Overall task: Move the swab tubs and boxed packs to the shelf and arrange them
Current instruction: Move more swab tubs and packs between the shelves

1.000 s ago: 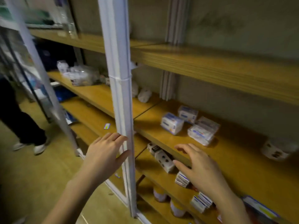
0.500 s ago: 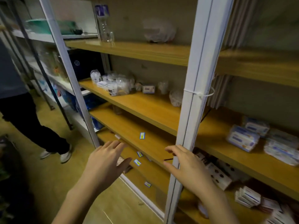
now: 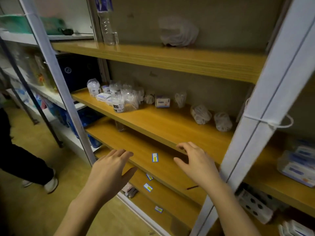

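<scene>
Hovering before the rack, the left grip (image 3: 110,169) and right grip (image 3: 197,164) are both slack-fingered and hold nothing. Clear plastic swab tubs (image 3: 122,97) and a small white-and-blue boxed pack (image 3: 162,101) crowd the back-left of the yellow wooden shelf (image 3: 170,126). Two round wrapped tubs (image 3: 201,114) lie on their sides; a careless reach could roll them off the front edge or topple the packed cluster.

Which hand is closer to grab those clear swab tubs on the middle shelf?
Left, probably. The left hand is open, empty and straight below the swab tubs; the right hand, also empty, sits farther right, near the white post.
</scene>
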Demonstrator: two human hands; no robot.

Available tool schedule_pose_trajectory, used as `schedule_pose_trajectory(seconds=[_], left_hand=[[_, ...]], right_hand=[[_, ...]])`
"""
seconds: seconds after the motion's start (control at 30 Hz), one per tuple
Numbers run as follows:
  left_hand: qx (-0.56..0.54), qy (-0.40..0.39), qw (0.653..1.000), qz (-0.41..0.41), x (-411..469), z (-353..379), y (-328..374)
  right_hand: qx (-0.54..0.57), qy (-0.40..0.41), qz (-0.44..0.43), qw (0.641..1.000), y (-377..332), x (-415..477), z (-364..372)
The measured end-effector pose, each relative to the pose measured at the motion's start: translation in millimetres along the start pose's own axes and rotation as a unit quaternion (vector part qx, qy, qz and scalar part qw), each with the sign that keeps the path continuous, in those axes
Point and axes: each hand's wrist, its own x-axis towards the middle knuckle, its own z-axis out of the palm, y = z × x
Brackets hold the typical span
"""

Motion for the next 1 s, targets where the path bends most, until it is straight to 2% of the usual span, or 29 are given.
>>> schedule_pose_trajectory(seconds=[0.23,0.5,0.63,0.73,0.9,1.0], left_hand=[[-0.021,0.01,0.998,0.053,83.9,15.3,-38.9],[-0.058,-0.003,0.992,0.112,159.8,50.8,-53.0],[-0.088,-0.003,0.986,0.144,191.4,61.8,-47.2],[-0.099,0.004,0.98,0.173,213.8,68.0,-46.9],[-0.121,-0.009,0.971,0.208,249.4,73.2,-49.7],[-0.137,-0.01,0.968,0.21,275.3,79.1,-43.7]], right_hand=[[0.014,0.043,0.088,0.995,2.1,105.4,15.1],[-0.053,0.086,0.17,0.98,38.4,174.6,0.6],[-0.085,0.141,0.222,0.961,57.4,207.7,-8.8],[-0.097,0.105,0.273,0.951,63.5,222.4,-6.0],[-0.218,0.091,0.323,0.916,70.3,229.1,15.9],[-0.174,0.1,0.323,0.925,69.9,221.8,20.1]])
